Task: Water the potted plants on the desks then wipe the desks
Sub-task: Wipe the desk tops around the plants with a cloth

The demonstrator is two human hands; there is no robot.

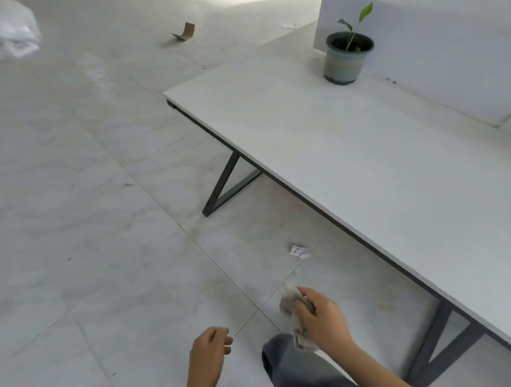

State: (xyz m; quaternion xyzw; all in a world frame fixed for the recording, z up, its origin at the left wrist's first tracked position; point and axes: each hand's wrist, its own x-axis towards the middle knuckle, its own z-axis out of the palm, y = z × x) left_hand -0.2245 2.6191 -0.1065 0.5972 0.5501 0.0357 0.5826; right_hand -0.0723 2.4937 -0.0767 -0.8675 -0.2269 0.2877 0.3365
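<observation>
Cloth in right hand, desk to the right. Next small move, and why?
Probably raise the right hand with the cloth onto the near edge of the desk to start wiping: the cloth is gripped but hangs below the desktop, touching nothing, the left hand is empty, and no watering vessel is in view.

Right hand [322,318] grips rag [295,317], possibly crumpled.

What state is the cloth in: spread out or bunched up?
Bunched up. The cloth hangs crumpled from the right hand, whose fingers curl round it, off the desk.
</observation>
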